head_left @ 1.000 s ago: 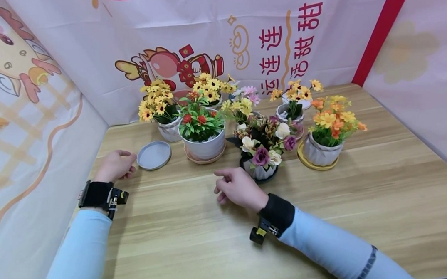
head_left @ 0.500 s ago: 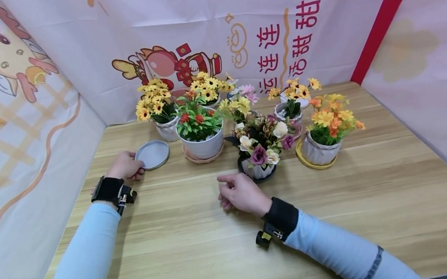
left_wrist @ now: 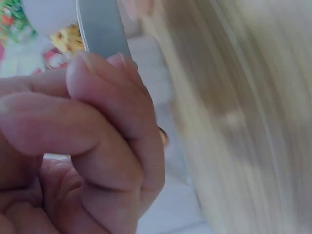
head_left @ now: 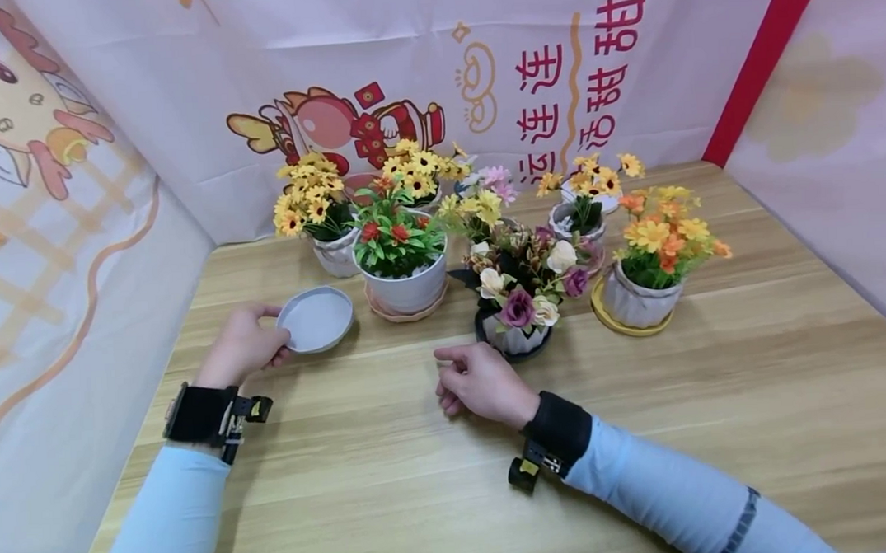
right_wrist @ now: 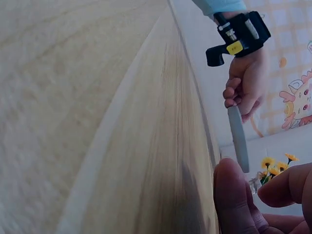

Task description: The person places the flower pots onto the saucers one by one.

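Pinching the rim of 1 grey saucer (head_left: 315, 319), my left hand (head_left: 244, 339) holds it at its left edge, fingers bent round and thumb against it. The saucer hangs just above the wooden table (head_left: 363, 478), near its left side; the right-wrist view shows it nearly edge-on. My right hand (head_left: 485, 383) grasps nothing: its index finger points forward and its other fingers curl loosely (whether they touch the table I cannot tell for certain).

Just beyond that hand stands the rose pot (head_left: 516, 338), with purple and cream blooms, on a dark saucer (head_left: 523, 357). Right of the grey saucer and apart from it, a white pot (head_left: 407, 293) of red flowers and green leaves rests on a pink saucer (head_left: 409, 316). Further right, a pleated pot (head_left: 640, 301) of orange and yellow flowers sits on a yellow saucer (head_left: 634, 332). My 2 sleeves are pale blue.
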The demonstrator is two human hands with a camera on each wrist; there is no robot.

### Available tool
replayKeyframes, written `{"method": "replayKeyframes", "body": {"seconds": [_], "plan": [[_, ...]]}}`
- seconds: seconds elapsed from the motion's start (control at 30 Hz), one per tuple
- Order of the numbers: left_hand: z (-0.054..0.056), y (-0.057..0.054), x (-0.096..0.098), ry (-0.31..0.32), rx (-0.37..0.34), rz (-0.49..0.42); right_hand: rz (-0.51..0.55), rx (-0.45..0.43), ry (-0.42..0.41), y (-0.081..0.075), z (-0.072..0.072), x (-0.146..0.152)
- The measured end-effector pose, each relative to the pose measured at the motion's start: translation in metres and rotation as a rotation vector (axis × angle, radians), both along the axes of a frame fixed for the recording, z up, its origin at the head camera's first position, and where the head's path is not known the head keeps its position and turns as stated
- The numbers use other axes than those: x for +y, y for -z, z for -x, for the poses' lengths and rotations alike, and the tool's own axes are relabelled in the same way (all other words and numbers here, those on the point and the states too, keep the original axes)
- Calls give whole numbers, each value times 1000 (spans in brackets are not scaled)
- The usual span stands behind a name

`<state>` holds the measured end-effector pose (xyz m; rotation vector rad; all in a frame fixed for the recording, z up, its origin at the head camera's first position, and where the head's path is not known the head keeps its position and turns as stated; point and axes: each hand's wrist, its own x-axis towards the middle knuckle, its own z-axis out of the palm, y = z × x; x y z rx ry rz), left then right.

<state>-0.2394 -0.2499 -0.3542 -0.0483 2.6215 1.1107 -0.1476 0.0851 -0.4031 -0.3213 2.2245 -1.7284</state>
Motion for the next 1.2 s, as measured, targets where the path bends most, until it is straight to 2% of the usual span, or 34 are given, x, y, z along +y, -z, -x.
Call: {"method": "replayKeyframes", "body": {"seconds": [0.2, 0.4, 0.63, 0.83, 0.97, 1.2], "plan": [[-28, -8, 25, 88, 21, -6, 31, -20, 31, 0, -2, -2], [-38, -2, 55, 178, -5, -42, 43, -37, 69, 0, 0, -1], [-39, 16, 82, 247, -34, -36, 63, -73, 93, 3, 1, -2], [-37, 25, 96, 291, -21, -22, 51, -106, 89, 6, 4, -1], [-34, 28, 103, 307, -11, -2, 29, -107, 88, 8, 9, -1], [-27, 26, 109, 319, -23, -1, -34, -108, 102, 8, 16, -3]]}}
